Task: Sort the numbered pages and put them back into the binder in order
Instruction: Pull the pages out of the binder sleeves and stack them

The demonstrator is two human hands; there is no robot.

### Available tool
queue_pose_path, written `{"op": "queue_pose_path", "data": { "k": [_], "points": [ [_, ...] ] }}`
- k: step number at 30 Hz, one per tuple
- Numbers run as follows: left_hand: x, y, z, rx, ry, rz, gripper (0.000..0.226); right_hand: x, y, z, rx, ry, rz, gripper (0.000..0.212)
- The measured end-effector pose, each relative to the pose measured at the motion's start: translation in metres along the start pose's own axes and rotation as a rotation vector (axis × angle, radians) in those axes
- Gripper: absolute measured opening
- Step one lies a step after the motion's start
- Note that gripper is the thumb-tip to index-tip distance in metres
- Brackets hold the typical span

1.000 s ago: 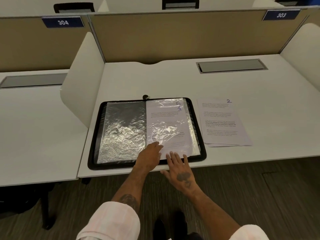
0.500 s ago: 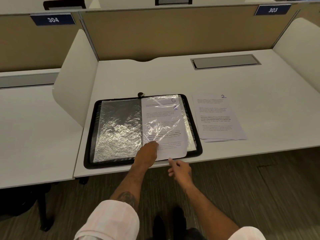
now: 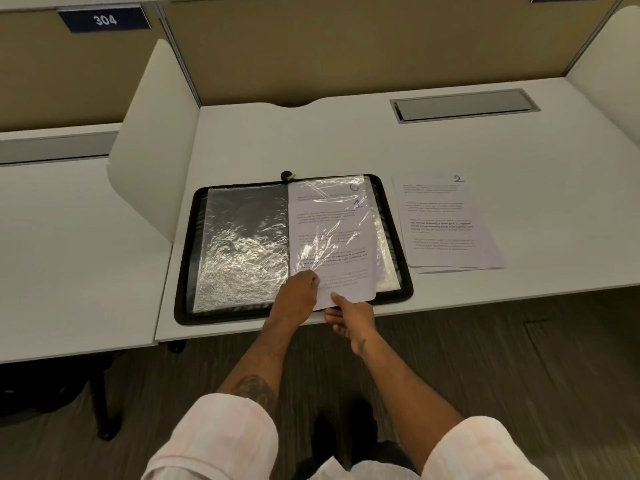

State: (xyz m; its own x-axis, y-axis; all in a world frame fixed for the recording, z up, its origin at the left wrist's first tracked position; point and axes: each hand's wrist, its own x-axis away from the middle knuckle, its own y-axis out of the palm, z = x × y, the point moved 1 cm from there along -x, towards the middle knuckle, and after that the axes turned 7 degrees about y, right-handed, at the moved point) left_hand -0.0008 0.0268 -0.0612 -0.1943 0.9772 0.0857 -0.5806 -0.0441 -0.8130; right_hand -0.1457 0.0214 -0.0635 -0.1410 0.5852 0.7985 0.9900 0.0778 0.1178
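Now our right hand (image 3: 351, 322) pinches page 1 (image 3: 353, 289) at the binder's (image 3: 183, 306) six o'clock edge; our left hand (image 3: 298, 294) rests on the sleeve (image 3: 329, 202), and we cannot tell its grip.

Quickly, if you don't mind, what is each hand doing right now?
Left hand: rests on the binder sleeve; grip cannot be told.
Right hand: pinches the bottom edge of page 1.

Print on page 2 (image 3: 446, 220) illegibly small
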Motion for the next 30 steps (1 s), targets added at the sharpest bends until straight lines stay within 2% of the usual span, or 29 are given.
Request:
{"op": "queue_pose_path", "data": {
  "k": [9, 16, 19, 25, 27, 30],
  "points": [
    [0.002, -0.013, 0.016, -0.075, 0.002, 0.052, 0.028, 0.025, -0.002, -0.002, 0.237, -0.257, 0.06, 0.021],
    [0.009, -0.031, 0.04, -0.182, 0.012, 0.085, 0.026, 0.053, -0.012, 0.019, 0.335, -0.343, 0.054, 0.03],
    [0.011, -0.042, 0.045, -0.209, -0.002, 0.121, 0.025, 0.066, -0.018, 0.023, 0.489, -0.416, 0.105, 0.029],
    [0.01, -0.06, 0.065, -0.224, -0.032, 0.176, 0.026, 0.112, -0.034, 0.006, 1.049, -0.853, 0.148, 0.041],
    [0.01, -0.067, 0.07, -0.219, -0.047, 0.209, 0.022, 0.126, -0.036, 0.0, 1.136, -0.996, 0.15, 0.044],
    [0.014, -0.076, 0.075, -0.206, -0.085, 0.291, 0.015, 0.15, -0.049, -0.016, 1.145, -1.173, 0.174, 0.047]
  ]
}}
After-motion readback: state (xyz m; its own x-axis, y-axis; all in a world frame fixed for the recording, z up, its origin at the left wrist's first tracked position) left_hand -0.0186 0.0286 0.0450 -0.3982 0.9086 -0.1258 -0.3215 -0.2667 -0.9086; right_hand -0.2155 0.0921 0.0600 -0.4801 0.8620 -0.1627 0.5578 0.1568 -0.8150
